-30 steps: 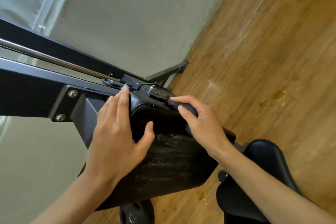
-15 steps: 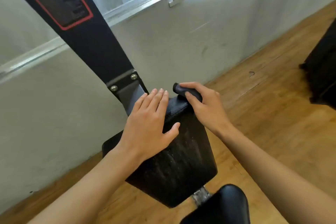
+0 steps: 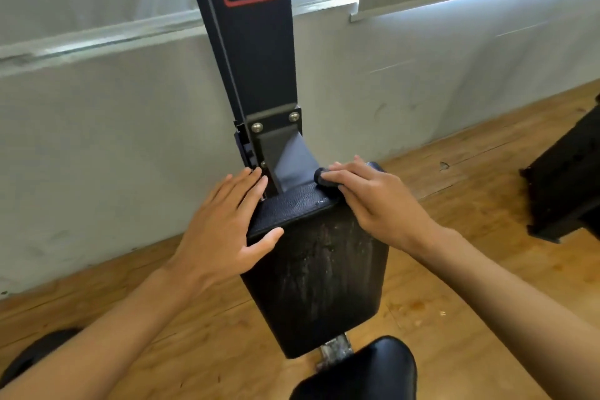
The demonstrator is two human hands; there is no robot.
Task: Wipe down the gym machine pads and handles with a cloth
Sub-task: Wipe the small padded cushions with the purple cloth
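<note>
A black back pad (image 3: 318, 276) of the gym machine stands in the middle, bolted to a black upright post (image 3: 253, 52). Its front face looks streaked. My left hand (image 3: 224, 230) rests flat on the pad's top left corner, fingers straight, thumb over the front edge. My right hand (image 3: 373, 201) presses a small dark cloth (image 3: 324, 178) onto the pad's top right edge, fingers curled over it. Most of the cloth is hidden under the hand.
A black seat pad (image 3: 357, 370) sits at the bottom, below the back pad. A grey wall (image 3: 97, 146) with a window ledge runs behind the post. Another black machine part (image 3: 571, 172) stands at the right on the wooden floor (image 3: 487, 286).
The view has swung round until the post stands upright in the centre. Both hands have stayed on the pad's top, and the right hand with the cloth sits at the top right edge.
</note>
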